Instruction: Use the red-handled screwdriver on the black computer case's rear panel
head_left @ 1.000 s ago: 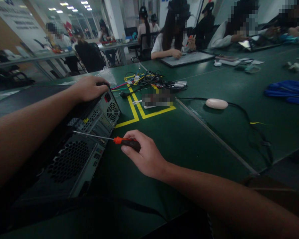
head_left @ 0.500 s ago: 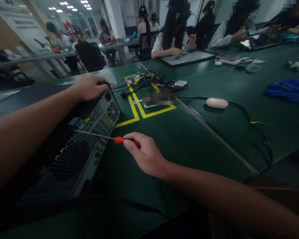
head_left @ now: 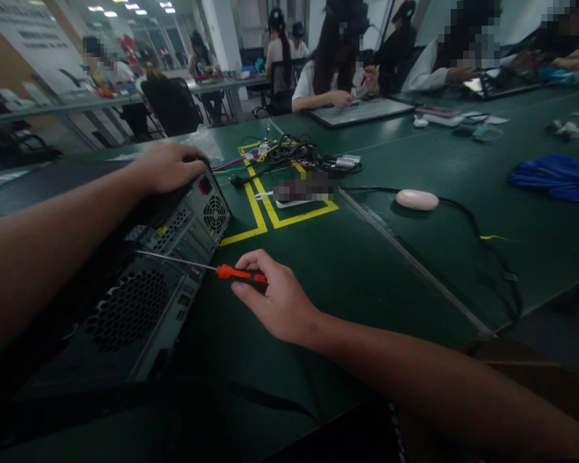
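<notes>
A black computer case (head_left: 174, 321) lies on the green table at the left, its rear panel with vents, ports and a fan grille turned toward me. My left hand (head_left: 168, 168) rests on the far top edge of the case, fingers stretched over the corner. In my right hand (head_left: 277, 299) is a screwdriver (head_left: 229, 272) with an orange and black handle. Its long thin shaft points left, and the tip meets the rear panel near the upper edge, above the honeycomb vent. Whether the tip sits in a screw I cannot tell.
Tangled cables (head_left: 289, 153) lie beyond the case, near yellow tape (head_left: 299, 222) on the table (head_left: 357, 276). A pinkish oval object (head_left: 417, 200) sits by a black cord. Blue cloth (head_left: 554, 177) lies at the right. Several people are seated at the far side.
My right-hand fingers have loosened and shifted on the screwdriver, showing more of its handle. The tip stays at the panel. My left hand keeps its place on the case; the view has shifted slightly.
</notes>
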Tool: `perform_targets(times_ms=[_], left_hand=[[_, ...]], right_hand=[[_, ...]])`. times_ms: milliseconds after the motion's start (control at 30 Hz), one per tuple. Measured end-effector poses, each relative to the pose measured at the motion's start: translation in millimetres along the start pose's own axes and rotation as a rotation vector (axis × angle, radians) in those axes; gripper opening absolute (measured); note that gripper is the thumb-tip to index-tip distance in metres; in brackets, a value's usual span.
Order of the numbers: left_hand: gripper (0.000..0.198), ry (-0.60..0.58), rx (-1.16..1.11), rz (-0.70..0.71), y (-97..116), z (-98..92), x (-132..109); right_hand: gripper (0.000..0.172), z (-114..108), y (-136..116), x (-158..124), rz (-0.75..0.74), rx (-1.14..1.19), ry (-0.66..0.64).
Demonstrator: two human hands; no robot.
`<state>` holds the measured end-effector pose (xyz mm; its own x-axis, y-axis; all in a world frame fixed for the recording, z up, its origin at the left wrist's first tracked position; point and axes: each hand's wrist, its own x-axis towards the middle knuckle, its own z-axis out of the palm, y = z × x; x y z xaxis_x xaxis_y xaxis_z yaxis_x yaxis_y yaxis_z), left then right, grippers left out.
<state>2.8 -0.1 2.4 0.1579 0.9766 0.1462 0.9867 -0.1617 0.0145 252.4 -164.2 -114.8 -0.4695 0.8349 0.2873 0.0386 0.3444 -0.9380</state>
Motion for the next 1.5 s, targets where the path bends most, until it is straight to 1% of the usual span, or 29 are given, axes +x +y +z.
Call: perform_targets(times_ms=[167, 367, 500, 900, 1133, 1500], left_hand=[[0.069, -0.014, 0.004, 0.005, 0.9, -1.0, 0.4], [0.067, 0.018, -0.005, 0.02, -3.3, 1.6, 2.0], [0.066, 0.012, -0.015, 0.023, -5.0, 2.3, 2.7], [0.068, 0.006, -0.015, 0.002, -2.1, 0.2, 0.8], [0.069, 0.002, -0.005, 0.025, -3.3, 0.7, 1.9], [0.068, -0.012, 0.002, 0.023, -2.2, -0.1, 0.3]], right_hand=[[0.013, 0.5, 0.4, 0.1, -0.01, -0.024, 0.019], [0.013, 1.8, 1.4, -0.1, 0.0, -0.017, 0.019], [0.013, 2.1, 1.5, -0.1, 0.008, -0.007, 0.019], [0.014, 0.4, -1.4, -0.1, -0.003, -0.002, 0.014], [0.014, -0.9, -2.9, -0.7, 0.0, 0.004, 0.007], [0.013, 0.0, -1.5, -0.1, 0.005, -0.01, 0.025]])
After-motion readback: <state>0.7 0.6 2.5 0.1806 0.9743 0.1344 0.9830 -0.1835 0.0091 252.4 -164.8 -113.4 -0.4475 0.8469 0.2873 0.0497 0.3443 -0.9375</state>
